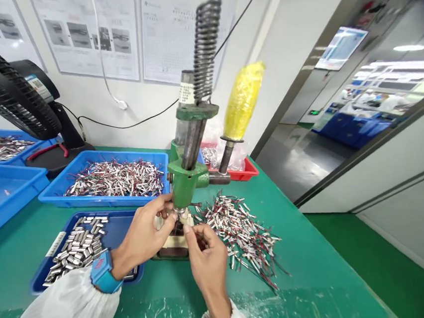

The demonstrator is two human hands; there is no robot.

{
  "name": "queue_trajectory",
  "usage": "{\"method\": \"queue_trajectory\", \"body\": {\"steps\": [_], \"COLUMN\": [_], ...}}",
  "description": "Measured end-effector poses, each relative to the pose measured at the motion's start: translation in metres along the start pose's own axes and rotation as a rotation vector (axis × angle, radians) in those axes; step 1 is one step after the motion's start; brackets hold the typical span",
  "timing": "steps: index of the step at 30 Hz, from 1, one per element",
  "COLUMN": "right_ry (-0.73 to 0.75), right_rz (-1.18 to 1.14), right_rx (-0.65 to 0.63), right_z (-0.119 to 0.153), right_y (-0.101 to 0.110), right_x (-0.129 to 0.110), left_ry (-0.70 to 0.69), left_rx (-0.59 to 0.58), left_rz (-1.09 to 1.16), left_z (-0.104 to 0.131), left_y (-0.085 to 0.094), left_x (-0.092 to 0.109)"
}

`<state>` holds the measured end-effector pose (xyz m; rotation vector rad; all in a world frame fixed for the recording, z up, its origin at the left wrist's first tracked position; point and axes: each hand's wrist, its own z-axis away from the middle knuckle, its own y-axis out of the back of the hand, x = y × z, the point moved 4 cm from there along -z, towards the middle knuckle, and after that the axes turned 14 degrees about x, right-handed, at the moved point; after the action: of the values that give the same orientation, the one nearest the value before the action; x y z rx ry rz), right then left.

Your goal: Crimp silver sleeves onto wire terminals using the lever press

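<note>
A green hand press (184, 186) with a spring on top and a yellow-wrapped lever handle (244, 101) stands on the green table. My left hand (149, 230), with a blue wristband, reaches to the press's working point from the left, thumb and fingers pinched near the ram. From the right, my right hand (206, 252) meets it there with fingers curled and pinched in front of the base. What either hand holds is too small and hidden to name. Beside my right hand lies a pile of small wired parts (241, 231). A dark blue tray (118, 223) of metal cylinders (80, 246) sits under my left forearm.
Behind the trays stands a black fan (6, 84). A blue bin (107, 201) of wired parts lies left of the press, with more blue bins (9, 198) farther left. A red tray (248, 171) is behind the press. People in white are far off beyond the opening at right.
</note>
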<state>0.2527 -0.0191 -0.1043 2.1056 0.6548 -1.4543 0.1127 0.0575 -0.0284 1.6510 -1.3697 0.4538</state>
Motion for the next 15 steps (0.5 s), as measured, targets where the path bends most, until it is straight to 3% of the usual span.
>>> {"method": "queue_trajectory", "body": {"steps": [4,6,8,11,13,15], "right_ry": [0.049,0.103,0.218,0.424,0.439,0.319], "right_rz": [0.021,0.006,-0.034,-0.090,0.001,0.076], "right_rx": [0.198,0.299,0.367,0.322,0.203,0.129], "right_z": [-0.017,-0.041,-0.076,-0.136,-0.167,-0.173], "right_y": [0.035,0.053,0.062,0.050,0.030,0.013], "right_x": [-0.002,-0.025,-0.071,-0.166,-0.218,-0.244], "left_ry": [0.026,0.035,0.049,0.075,0.079,0.072], "left_rx": [0.053,0.093,0.108,0.098,0.102,0.106], "left_rz": [0.041,0.048,0.058,0.066,0.071,0.079], "left_z": [0.013,0.017,0.020,0.021,0.021,0.020], "left_y": [0.004,0.006,0.008,0.007,0.006,0.005], "left_x": [-0.012,-0.017,-0.021,-0.023,-0.024,-0.024]}}
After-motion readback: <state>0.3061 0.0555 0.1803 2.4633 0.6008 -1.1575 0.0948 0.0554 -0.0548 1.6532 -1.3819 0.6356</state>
